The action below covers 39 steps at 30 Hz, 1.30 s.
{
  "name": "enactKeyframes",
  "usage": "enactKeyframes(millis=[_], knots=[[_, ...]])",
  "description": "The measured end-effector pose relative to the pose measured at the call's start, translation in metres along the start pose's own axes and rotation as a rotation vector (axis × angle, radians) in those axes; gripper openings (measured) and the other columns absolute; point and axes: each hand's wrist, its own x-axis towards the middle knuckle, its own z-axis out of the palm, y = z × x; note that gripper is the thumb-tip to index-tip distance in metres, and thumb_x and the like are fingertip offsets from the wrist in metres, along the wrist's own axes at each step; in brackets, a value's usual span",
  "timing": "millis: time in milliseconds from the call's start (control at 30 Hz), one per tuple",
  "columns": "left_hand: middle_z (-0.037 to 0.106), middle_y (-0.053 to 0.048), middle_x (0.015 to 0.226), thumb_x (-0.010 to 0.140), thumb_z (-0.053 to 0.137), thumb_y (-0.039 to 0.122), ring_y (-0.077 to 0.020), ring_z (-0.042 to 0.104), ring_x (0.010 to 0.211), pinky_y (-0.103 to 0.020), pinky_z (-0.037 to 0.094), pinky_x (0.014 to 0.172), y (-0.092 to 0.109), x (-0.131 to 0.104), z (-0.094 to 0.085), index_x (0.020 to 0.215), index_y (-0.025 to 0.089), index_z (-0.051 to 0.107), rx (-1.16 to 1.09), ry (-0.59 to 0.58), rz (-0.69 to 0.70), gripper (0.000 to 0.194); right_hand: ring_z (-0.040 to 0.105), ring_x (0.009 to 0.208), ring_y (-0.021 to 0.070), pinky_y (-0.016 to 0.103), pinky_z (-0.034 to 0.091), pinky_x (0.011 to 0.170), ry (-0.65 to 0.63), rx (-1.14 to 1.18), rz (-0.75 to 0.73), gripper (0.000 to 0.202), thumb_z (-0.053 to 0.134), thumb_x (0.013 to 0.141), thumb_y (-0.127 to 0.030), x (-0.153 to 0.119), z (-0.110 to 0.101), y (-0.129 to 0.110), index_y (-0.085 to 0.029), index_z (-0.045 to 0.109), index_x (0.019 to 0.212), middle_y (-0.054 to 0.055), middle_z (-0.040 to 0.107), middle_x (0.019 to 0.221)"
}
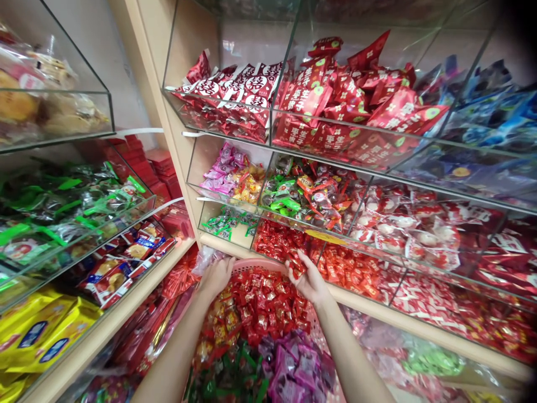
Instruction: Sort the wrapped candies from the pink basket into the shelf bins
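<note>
A pink basket [258,262] with a perforated wall is in front of me, filled with wrapped candies. Red candies [272,305] lie at its far side, amber ones [220,324] at the left, purple ones [300,366] and green ones [235,372] nearer me. My left hand [216,278] is closed on the basket's far left rim. Above the far right rim, my right hand [309,278] is closed around a few red wrapped candies [297,264]. It is close to the bottom bin of red candies [279,239].
Clear-walled bins of large red packets [335,92], white-ball candies [403,224] and orange-red candies [350,271] fill the shelves ahead. Green-wrapped snacks [62,201] and yellow packs [46,330] are at the left. A wooden shelf edge [419,324] runs beside the basket.
</note>
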Motion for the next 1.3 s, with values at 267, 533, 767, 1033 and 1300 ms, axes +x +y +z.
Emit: enactKeyframes(millis=[267,533,767,1033,1300], knots=[[0.066,-0.011,0.094,0.087,0.012,0.049,-0.0227,0.06,0.091,-0.031,0.041,0.077,-0.002,0.001,0.003,0.098,0.018,0.061,0.023,0.01,0.007,0.059,0.063,0.063,0.0111,0.016,0.048,0.049,0.063,-0.017,0.166,0.016,0.062,0.072,-0.031,-0.026,-0.014,0.022,-0.021,0.054,0.081,-0.003,0.063,0.069],[0.066,-0.012,0.093,0.087,0.012,0.05,-0.023,0.061,0.089,-0.032,0.042,0.075,-0.002,0.001,0.003,0.096,0.017,0.061,0.029,0.023,0.018,0.06,0.058,0.084,0.0132,0.022,0.053,0.058,0.129,-0.319,0.108,0.024,0.067,0.065,-0.032,-0.04,-0.009,0.04,-0.024,0.058,0.085,-0.002,0.06,0.095],[0.066,-0.011,0.094,0.087,0.01,0.05,-0.0232,0.061,0.089,-0.032,0.042,0.075,-0.002,0.001,0.003,0.095,0.018,0.062,0.028,0.022,0.023,0.061,0.051,0.089,0.0177,0.024,0.053,0.053,-0.018,-0.629,-0.035,0.032,0.065,0.064,-0.043,-0.047,-0.003,0.061,-0.025,0.058,0.089,0.001,0.054,0.095],[0.067,-0.011,0.092,0.086,0.008,0.051,-0.024,0.061,0.088,-0.033,0.043,0.074,-0.004,0.002,0.006,0.091,0.019,0.061,0.047,0.035,0.029,0.062,0.04,0.047,0.0093,0.023,0.04,0.046,-0.085,-0.969,-0.211,0.035,0.057,0.069,-0.043,-0.033,-0.004,0.088,-0.02,0.055,0.095,-0.005,0.048,0.059],[0.067,-0.011,0.093,0.087,0.01,0.049,-0.0233,0.061,0.089,-0.032,0.042,0.075,-0.004,0.002,0.004,0.094,0.018,0.062,0.038,0.027,0.028,0.061,0.056,0.067,0.0166,0.026,0.038,0.063,0.006,-1.49,-0.345,0.028,0.049,0.074,-0.025,-0.037,0.005,0.093,-0.022,0.058,0.1,0.001,0.062,0.073]])
